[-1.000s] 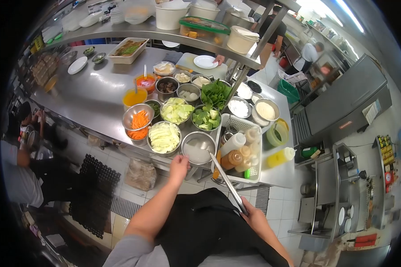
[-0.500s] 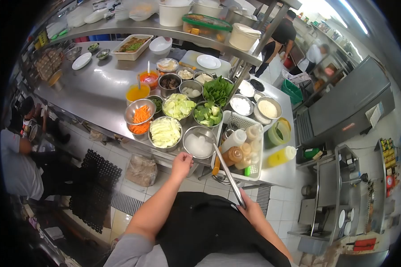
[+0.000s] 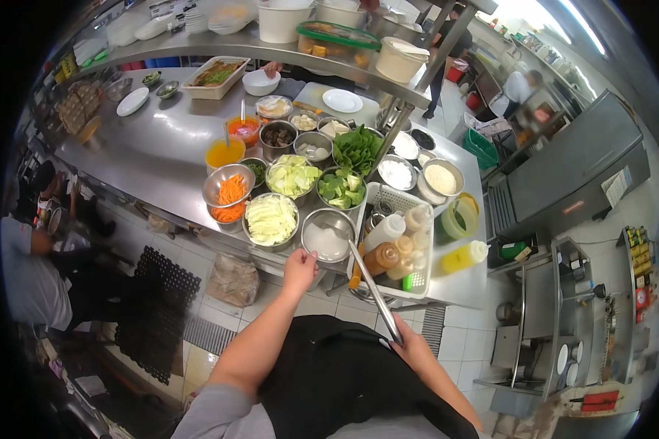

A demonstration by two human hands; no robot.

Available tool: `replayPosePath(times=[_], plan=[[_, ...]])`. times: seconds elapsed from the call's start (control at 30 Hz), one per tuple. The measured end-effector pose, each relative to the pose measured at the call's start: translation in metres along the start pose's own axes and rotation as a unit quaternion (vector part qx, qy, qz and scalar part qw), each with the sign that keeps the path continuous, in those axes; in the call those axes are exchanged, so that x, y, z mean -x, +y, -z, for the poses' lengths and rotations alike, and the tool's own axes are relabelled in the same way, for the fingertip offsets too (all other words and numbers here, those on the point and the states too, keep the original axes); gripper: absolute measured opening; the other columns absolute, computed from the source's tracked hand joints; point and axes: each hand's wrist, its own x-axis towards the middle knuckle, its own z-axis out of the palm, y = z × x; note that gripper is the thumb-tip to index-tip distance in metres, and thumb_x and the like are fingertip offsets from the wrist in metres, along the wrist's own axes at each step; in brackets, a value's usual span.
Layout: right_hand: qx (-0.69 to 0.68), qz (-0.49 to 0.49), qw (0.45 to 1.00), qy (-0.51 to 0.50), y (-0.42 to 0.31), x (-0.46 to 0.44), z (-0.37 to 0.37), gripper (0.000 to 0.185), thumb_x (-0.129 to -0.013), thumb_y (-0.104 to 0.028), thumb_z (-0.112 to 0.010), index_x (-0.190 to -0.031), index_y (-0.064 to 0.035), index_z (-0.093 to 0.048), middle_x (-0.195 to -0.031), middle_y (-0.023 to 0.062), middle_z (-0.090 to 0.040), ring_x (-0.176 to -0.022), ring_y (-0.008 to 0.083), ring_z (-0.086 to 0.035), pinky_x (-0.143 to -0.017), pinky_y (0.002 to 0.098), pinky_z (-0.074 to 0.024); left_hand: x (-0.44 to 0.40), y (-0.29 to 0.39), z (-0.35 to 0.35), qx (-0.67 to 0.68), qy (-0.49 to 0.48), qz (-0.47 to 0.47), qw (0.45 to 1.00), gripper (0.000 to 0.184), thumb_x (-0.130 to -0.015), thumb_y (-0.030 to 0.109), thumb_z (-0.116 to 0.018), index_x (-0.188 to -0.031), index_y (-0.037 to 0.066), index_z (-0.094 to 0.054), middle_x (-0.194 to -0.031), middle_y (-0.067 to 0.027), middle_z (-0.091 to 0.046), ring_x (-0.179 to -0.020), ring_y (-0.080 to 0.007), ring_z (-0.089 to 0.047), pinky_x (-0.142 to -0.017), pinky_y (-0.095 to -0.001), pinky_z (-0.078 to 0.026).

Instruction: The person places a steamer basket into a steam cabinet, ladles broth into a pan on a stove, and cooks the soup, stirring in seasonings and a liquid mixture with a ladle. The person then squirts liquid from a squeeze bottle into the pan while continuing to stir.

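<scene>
At the front edge of the counter is a metal bowl point(image 3: 316, 215) partly filled with a whitish, slightly clear substance point(image 3: 326, 242). My left hand point(image 3: 299, 272) is closed, with its fingertips pinched at the bowl's near rim. In my right hand point(image 3: 414, 345) is a long metal ladle point(image 3: 373, 290), gripped near the handle's end; its head dips into the bowl. Around the bowl stand shredded cabbage point(image 3: 271, 219), cut broccoli point(image 3: 341, 189) and carrot strips point(image 3: 231, 192), all in metal bowls. Right of it, a white basket point(image 3: 417, 290) holds several squeeze bottles point(image 3: 382, 258).
A steel shelf point(image 3: 271, 47) with tubs runs above the counter's far side. Another person's hand point(image 3: 272, 69) is at a white bowl point(image 3: 261, 83) there. One person point(image 3: 40, 274) is at the left, others at the back. A yellow squeeze bottle point(image 3: 464, 256) lies right of the basket.
The ladle's head has shifted in the bowl, and its handle has swung slightly left. Another person's hand has appeared at the white bowl across the counter. A person at the back has moved left.
</scene>
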Motion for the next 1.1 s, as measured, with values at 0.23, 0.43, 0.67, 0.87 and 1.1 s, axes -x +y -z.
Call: replayPosePath(times=[0.23,0.43,0.67,0.87,1.1], plan=[[-0.041,0.054,0.998,0.016,0.014,0.008,-0.004,0.076,-0.087,-0.001,-0.07,-0.154,-0.0117,-0.036,-0.132,0.0242,-0.061,-0.107,0.034,-0.069,-0.089,0.0333,-0.0517,-0.017,0.0,0.013,-0.019,0.087,-0.016,0.996,0.029,-0.096,0.027,-0.068,-0.088,0.0,-0.061,-0.072,-0.0049,-0.064,-0.059,-0.0118,-0.059,-0.056,-0.0284,-0.047],[0.045,-0.087,0.994,-0.041,-0.013,-0.004,0.003,0.075,-0.089,0.0,-0.067,-0.155,-0.0101,-0.034,-0.135,0.0208,-0.061,-0.119,0.0216,-0.064,-0.095,0.0299,-0.0485,-0.004,-0.007,0.003,-0.007,-0.002,-0.016,1.0,0.024,-0.096,0.022,-0.067,-0.087,0.001,-0.06,-0.072,-0.0056,-0.064,-0.059,-0.0117,-0.058,-0.056,-0.029,-0.048],[-0.05,0.068,0.996,0.01,0.022,0.007,-0.009,0.074,-0.089,-0.011,-0.067,-0.155,-0.0162,-0.033,-0.123,0.0308,-0.062,-0.117,0.0457,-0.06,-0.097,0.0446,-0.0491,-0.022,0.003,0.013,-0.028,0.09,-0.033,0.995,0.024,-0.097,0.02,-0.064,-0.084,0.001,-0.059,-0.068,-0.0046,-0.063,-0.058,-0.0122,-0.058,-0.055,-0.0296,-0.047],[-0.041,-0.039,0.998,-0.024,0.002,-0.002,-0.004,0.069,-0.091,-0.009,-0.067,-0.153,-0.0085,-0.036,-0.131,0.0231,-0.061,-0.121,0.0316,-0.057,-0.101,0.0365,-0.0451,0.01,-0.002,-0.005,0.009,0.012,-0.004,1.0,0.025,-0.098,0.021,-0.064,-0.082,0.001,-0.059,-0.066,-0.0045,-0.062,-0.057,-0.0124,-0.057,-0.055,-0.0291,-0.047],[-0.098,0.026,0.995,-0.005,-0.018,0.016,-0.001,0.069,-0.09,-0.013,-0.067,-0.152,-0.0058,-0.037,-0.138,0.0262,-0.057,-0.134,0.0368,-0.051,-0.108,0.0376,-0.0417,-0.001,0.002,-0.001,0.017,0.038,-0.049,0.998,0.024,-0.098,0.021,-0.064,-0.085,0.001,-0.06,-0.066,-0.0035,-0.061,-0.057,-0.0122,-0.057,-0.055,-0.0288,-0.047]])
